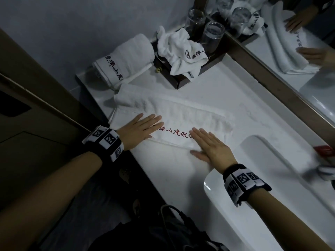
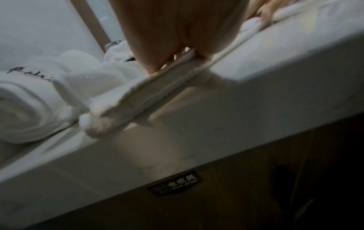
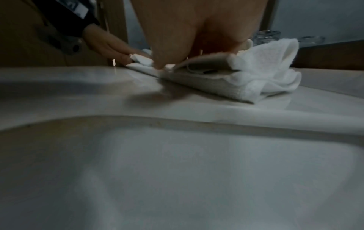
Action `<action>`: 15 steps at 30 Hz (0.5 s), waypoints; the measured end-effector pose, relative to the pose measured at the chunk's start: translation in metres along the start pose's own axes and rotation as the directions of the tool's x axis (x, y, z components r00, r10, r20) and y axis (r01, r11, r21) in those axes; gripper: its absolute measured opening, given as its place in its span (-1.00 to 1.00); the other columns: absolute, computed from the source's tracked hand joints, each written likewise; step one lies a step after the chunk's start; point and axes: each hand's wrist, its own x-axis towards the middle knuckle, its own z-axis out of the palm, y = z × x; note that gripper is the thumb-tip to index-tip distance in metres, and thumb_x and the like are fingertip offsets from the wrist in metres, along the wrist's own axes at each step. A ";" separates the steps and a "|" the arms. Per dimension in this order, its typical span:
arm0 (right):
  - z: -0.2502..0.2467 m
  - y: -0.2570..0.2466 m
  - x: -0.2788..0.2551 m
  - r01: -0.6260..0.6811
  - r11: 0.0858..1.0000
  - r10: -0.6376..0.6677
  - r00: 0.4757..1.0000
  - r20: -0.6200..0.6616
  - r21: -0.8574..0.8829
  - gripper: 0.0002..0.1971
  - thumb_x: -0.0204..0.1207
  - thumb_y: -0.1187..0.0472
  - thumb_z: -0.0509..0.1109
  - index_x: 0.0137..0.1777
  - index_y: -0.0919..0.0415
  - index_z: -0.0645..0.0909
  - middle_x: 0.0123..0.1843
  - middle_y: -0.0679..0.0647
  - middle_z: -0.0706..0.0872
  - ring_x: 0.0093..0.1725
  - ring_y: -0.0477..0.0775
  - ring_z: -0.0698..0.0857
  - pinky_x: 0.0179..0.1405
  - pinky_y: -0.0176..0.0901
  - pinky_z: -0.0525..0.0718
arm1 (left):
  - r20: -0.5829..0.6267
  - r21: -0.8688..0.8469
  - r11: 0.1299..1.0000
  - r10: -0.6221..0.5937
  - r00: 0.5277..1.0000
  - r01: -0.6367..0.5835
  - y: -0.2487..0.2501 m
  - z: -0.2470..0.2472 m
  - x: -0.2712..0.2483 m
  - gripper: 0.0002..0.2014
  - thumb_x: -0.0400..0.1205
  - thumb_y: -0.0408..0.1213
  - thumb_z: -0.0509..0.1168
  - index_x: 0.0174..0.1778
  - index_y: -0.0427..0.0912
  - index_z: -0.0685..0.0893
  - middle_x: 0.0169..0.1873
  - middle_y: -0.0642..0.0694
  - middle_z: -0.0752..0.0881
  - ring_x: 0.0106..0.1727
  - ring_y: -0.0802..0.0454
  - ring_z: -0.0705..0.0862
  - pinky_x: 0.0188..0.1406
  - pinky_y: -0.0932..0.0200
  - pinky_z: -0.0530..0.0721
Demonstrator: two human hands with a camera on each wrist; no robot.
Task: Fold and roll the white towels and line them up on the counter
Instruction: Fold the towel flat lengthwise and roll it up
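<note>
A white towel (image 1: 183, 113) with red lettering lies folded into a long strip on the white counter (image 1: 204, 84). My left hand (image 1: 143, 127) lies flat on its left part, fingers straight. My right hand (image 1: 210, 144) presses flat on its near right part, fingers spread. In the left wrist view the left hand (image 2: 177, 38) rests on the towel's edge (image 2: 138, 93). The right wrist view shows the right hand (image 3: 187, 31) on the layered towel end (image 3: 256, 74). A rolled white towel (image 1: 126, 57) with dark lettering lies at the counter's far left end.
A crumpled white towel (image 1: 181, 51) lies on a dark wooden tray (image 1: 190, 75) holding glasses (image 1: 212, 37) at the back. A mirror (image 1: 299, 42) lines the right side. The sink basin (image 1: 272, 187) opens just right of my right hand. A dark cabinet (image 1: 36, 124) stands left.
</note>
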 end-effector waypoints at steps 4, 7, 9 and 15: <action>-0.001 -0.008 0.001 0.043 0.987 -0.066 0.987 -0.148 -0.157 -0.45 0.48 0.17 0.44 0.47 0.20 0.45 0.45 0.10 0.55 0.41 0.19 0.55 0.29 0.16 0.62 | -0.044 0.173 0.985 0.003 0.999 0.004 0.007 -0.006 -0.010 -0.34 0.65 -0.01 -0.11 0.60 -0.05 -0.26 0.63 -0.03 -0.04 0.62 -0.03 0.10 0.56 -0.18 0.15; 0.001 -0.023 0.009 0.027 0.943 -0.111 0.965 -0.237 -0.331 -0.54 0.34 0.24 0.47 0.28 0.25 0.64 0.23 0.17 0.73 0.16 0.23 0.73 -0.06 0.13 0.77 | -0.064 0.208 0.977 -0.023 0.998 0.036 0.023 -0.021 -0.006 -0.29 0.36 0.10 0.32 0.46 -0.02 0.45 0.39 -0.10 0.58 0.39 -0.10 0.57 0.22 -0.30 0.61; -0.001 -0.030 0.014 0.007 0.939 -0.120 0.943 -0.310 -0.344 -0.69 0.42 0.27 0.38 0.15 0.31 0.72 0.03 0.19 0.81 -0.09 0.24 0.81 -0.35 0.02 0.79 | -0.088 0.211 0.974 -0.060 0.994 0.077 0.035 -0.027 0.001 -0.32 0.24 0.09 0.39 0.33 0.03 0.60 0.23 -0.10 0.71 0.25 -0.11 0.68 0.06 -0.29 0.70; -0.039 -0.032 0.025 -0.056 0.970 -0.048 0.909 -0.415 -0.237 -0.64 0.58 0.22 0.05 -0.16 0.31 0.69 -0.47 0.06 0.70 -0.66 0.04 0.59 -0.80 -0.38 0.31 | -0.230 0.031 0.965 -0.247 0.941 0.261 0.060 -0.041 0.014 -0.44 0.14 -0.07 0.55 0.07 -0.17 0.76 -0.07 -0.08 0.81 -0.01 -0.07 0.79 -0.03 -0.15 0.75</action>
